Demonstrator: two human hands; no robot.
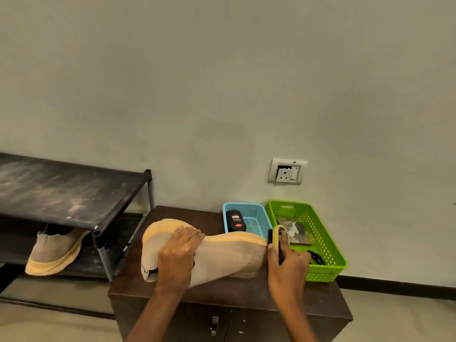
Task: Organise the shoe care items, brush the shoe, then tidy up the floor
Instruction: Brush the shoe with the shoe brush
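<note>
1. Two hands share the work. The left hand (179, 253) curls over the heel end of the shoe (229, 255) and pins it on its side on the desk (246, 294). The right hand (287, 265) is wrapped round the brush (272, 235), whose bristles meet the toe.
2. The shoe lies between the hands, with its yellow sole edge turned away from the person.
3. Brushing looks to be the step in hand. For a clean result, press down firmly with the left hand so the shoe cannot skid, and draw short strokes from the toe back toward that hand.
4. The upper looks like soft knit, so light pressure should lift dust without snagging the weave.
5. The face lying on the desk and the sole rim will need the left hand to roll the shoe over.
6. Mind the right wrist: the green basket (328, 265) sits just beyond the right hand, close to the desk edge. The blue basket (261, 218), holding a black bottle (236, 220), stands behind the toe. A wide stroke could knock either.
7. Well to the left of the left hand, a second shoe (54, 253) leans on the lower shelf of the shoe rack (74, 191).
</note>
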